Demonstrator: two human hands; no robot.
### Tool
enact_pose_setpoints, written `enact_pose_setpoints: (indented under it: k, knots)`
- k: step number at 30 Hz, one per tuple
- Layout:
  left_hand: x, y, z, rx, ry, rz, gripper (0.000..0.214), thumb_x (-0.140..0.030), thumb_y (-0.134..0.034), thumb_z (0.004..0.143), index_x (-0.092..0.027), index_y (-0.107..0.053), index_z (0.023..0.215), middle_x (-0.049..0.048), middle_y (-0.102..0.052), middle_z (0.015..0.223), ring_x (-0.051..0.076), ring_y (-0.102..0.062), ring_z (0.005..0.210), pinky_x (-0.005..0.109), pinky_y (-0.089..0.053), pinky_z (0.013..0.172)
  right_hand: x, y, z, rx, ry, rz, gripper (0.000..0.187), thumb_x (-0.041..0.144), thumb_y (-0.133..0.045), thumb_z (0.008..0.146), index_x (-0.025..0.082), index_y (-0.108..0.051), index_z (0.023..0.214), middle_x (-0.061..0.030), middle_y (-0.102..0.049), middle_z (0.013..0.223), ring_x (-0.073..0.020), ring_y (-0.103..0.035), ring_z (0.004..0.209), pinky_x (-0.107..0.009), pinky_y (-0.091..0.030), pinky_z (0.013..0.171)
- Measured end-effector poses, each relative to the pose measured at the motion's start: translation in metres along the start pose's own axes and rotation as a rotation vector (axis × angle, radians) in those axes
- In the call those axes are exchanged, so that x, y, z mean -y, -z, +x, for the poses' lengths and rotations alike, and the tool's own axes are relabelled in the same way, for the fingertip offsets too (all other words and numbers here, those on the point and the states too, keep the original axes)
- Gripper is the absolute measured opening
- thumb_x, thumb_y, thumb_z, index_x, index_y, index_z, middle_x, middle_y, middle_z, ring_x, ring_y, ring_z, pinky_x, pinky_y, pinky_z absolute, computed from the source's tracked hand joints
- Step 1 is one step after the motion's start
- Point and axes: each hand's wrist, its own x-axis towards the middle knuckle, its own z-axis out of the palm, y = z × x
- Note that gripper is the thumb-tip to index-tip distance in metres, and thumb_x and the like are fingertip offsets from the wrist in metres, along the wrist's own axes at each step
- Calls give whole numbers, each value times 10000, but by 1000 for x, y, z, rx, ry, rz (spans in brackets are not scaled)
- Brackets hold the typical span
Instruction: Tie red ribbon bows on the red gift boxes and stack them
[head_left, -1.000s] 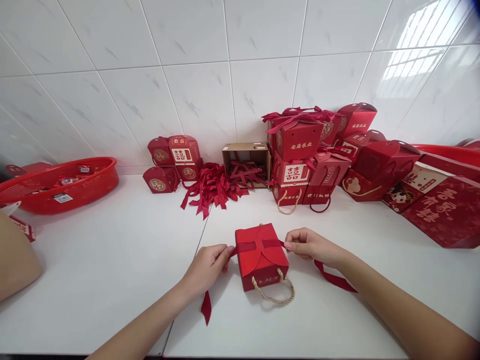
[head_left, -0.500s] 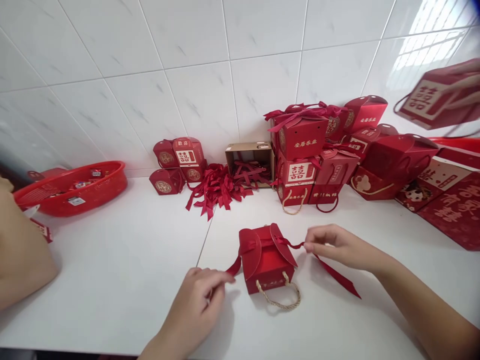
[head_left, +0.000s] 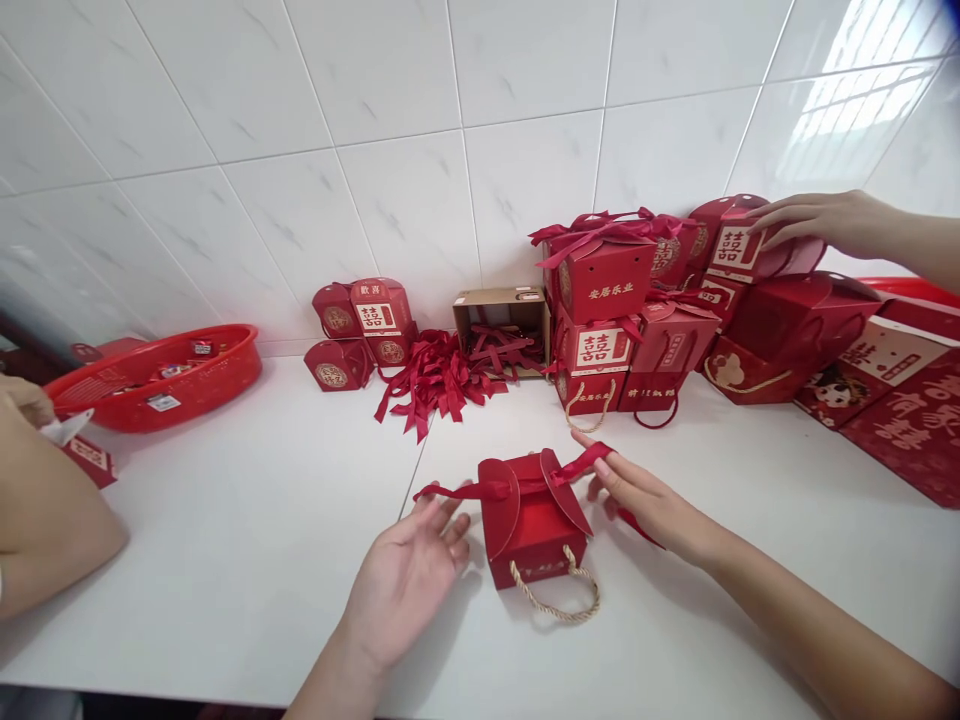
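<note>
A small red gift box (head_left: 531,522) with a rope handle stands on the white table (head_left: 240,560) in front of me, its two rounded top flaps raised. A dark red ribbon (head_left: 457,490) runs through the flaps. My left hand (head_left: 409,575) lies palm up just left of the box, fingers spread, with the ribbon's left end across its fingertips. My right hand (head_left: 637,497) is at the box's right side, fingers stretched out, with the ribbon's right end draped over them.
Stacked red gift boxes (head_left: 600,320) stand at the back right; another person's hand (head_left: 814,222) rests on the top one. A cardboard box (head_left: 501,310) spills loose ribbons (head_left: 431,380). A red basket (head_left: 157,375) sits far left, beside another person's arm (head_left: 45,520).
My hands loosened from pinching the ribbon ends to open fingers, lifting the ends beside the box. The red box another person carried at top right is now set on the stack.
</note>
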Motion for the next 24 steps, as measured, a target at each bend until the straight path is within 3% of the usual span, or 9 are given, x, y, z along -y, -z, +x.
enact_pose_setpoints:
  k: [4, 9, 12, 15, 20, 24]
  knots:
    - [1, -8, 0, -118, -58, -277, 180, -37, -422, 878, -140, -565, 843, -9, -493, 648, 62, -455, 502, 180, -386, 436, -3, -5, 8, -87, 61, 509, 397, 524, -566, 853, 315, -608, 1188, -31, -581, 1009, -169, -548, 915, -252, -472, 685]
    - [1, -6, -2, -206, -179, -259, 187, -71, -442, 893, -146, -581, 794, -5, -523, 632, 93, -519, 523, 193, -411, 429, -6, 4, 13, -266, 76, 704, 255, 432, -692, 791, 248, -723, 964, -7, -619, 926, -107, -571, 804, -196, -498, 671]
    - [-10, -4, -6, -265, -295, -170, 173, -123, -506, 876, -175, -577, 728, -11, -553, 621, 126, -582, 586, 219, -459, 476, 1, 9, 8, -350, 159, 657, 230, 321, -767, 736, 243, -728, 949, 8, -636, 806, -83, -570, 716, -165, -487, 623]
    - [-27, -9, -12, -275, -471, -139, 131, -202, -548, 869, -192, -600, 750, -13, -619, 697, 125, -611, 668, 226, -502, 560, 17, 12, -1, -381, 336, 527, 158, 332, -719, 789, 242, -728, 918, 8, -632, 706, -91, -560, 633, -184, -474, 562]
    - [-51, -31, -17, -92, -767, 61, 58, -247, -643, 812, -216, -620, 769, -21, -637, 737, 114, -582, 683, 212, -467, 550, 51, 11, -7, -498, 600, 262, 135, 319, -690, 818, 247, -725, 927, -23, -679, 839, -126, -593, 699, -240, -508, 599]
    - [-61, -52, -10, 57, -967, 260, 62, -240, -699, 769, -223, -642, 784, -24, -606, 724, 109, -548, 673, 212, -429, 545, 82, 1, -2, -496, 733, 125, 120, 337, -635, 860, 263, -708, 919, -12, -659, 740, -129, -584, 596, -271, -511, 535]
